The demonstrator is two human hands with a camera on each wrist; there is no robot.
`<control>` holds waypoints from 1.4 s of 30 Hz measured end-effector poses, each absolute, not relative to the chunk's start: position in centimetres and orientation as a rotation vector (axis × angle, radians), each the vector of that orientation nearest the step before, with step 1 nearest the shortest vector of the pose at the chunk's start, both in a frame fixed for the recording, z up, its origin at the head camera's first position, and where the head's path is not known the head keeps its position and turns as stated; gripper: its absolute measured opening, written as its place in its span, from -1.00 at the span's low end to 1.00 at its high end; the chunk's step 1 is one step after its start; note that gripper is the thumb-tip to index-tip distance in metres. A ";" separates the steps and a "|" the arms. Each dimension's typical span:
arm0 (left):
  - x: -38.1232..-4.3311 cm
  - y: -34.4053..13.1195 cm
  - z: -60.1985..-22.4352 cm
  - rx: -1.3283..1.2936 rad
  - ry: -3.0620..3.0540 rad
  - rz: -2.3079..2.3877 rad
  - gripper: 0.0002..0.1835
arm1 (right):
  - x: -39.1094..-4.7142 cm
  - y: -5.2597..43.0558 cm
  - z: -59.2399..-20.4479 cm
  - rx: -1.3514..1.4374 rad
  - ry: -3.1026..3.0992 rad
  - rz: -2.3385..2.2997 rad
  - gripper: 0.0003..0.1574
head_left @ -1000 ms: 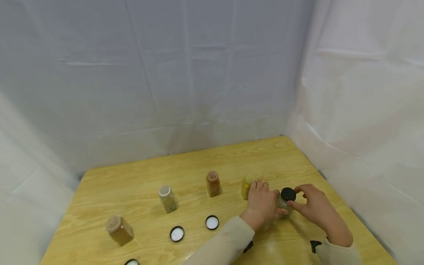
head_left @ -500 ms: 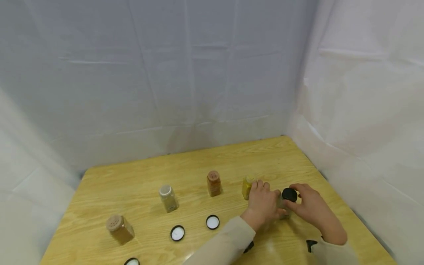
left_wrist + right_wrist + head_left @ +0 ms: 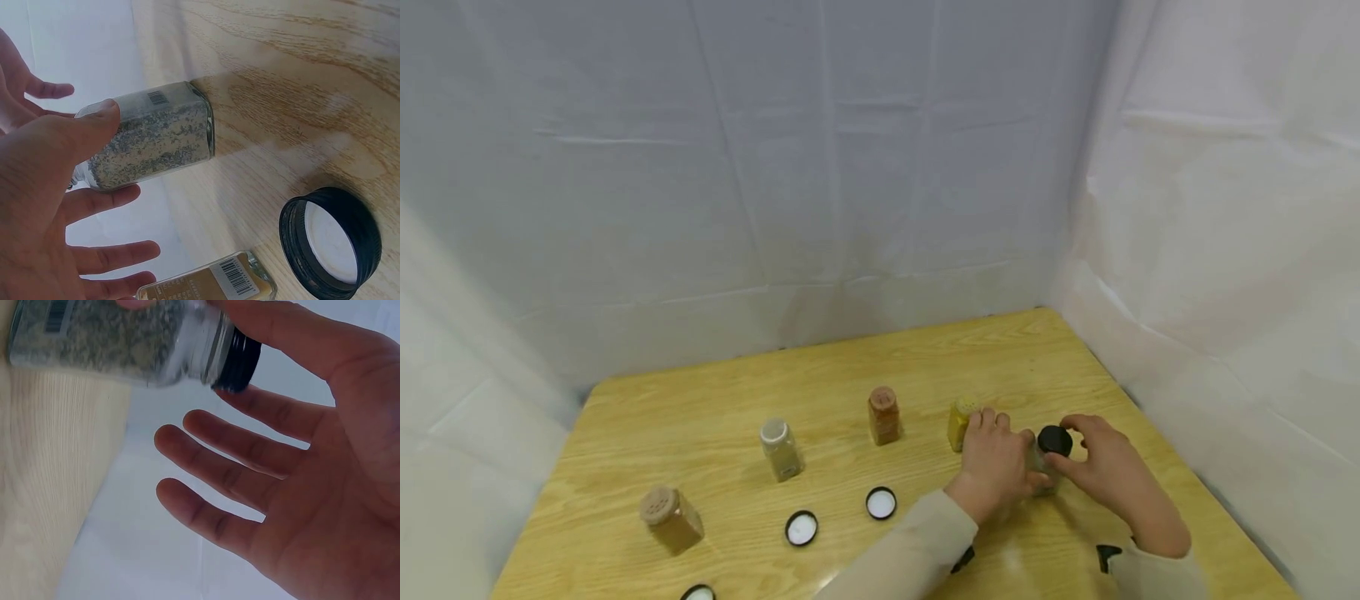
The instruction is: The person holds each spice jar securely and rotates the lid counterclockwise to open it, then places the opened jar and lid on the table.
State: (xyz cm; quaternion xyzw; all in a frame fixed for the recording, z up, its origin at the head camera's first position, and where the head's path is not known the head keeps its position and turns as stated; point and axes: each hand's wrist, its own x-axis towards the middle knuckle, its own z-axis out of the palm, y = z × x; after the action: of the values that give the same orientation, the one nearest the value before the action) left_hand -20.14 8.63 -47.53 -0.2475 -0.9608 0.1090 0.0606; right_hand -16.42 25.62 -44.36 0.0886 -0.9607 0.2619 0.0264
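Observation:
A glass spice jar of dried green herbs (image 3: 153, 137) stands upright on the table at the right. My left hand (image 3: 992, 462) grips its body between thumb and index finger, with the other fingers spread. On the jar's mouth sits a black screw lid (image 3: 240, 362), and part of the glass neck shows below it. My right hand (image 3: 1112, 475) pinches this lid between thumb and index finger; its other fingers are extended in the right wrist view. Just beyond my left fingers is a yellow spice jar (image 3: 958, 428), without a black lid on it.
To the left stand a reddish-brown spice jar (image 3: 883, 417), a pale one (image 3: 782, 452) and a tan one (image 3: 673, 523), all with bare tops. Black lids, white inside up, lie nearer me: one lid (image 3: 881, 503), another lid (image 3: 801, 528), a third lid (image 3: 699, 593). White sheeting surrounds the table.
My right hand has shifted and turned slightly around the black lid, its wrist swinging a little left, then partly back. My left hand keeps its grip on the jar.

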 end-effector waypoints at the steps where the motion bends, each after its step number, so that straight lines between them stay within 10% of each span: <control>1: -20.1 8.6 -47.5 -0.746 -2.910 0.326 -0.29 | -16.3 25.8 -44.3 0.266 -2.972 0.812 -0.27; 42: -20.0 8.7 -47.3 -0.763 -2.938 0.334 -0.29 | -16.6 26.2 -44.2 0.275 -3.014 0.797 -0.29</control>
State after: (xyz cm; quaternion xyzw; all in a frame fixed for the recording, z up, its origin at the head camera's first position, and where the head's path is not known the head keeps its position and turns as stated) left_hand -20.01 8.71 -47.29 -0.2496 -0.9612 0.1093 0.0438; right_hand -16.60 26.24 -44.24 0.0879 -0.9630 0.2547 0.0058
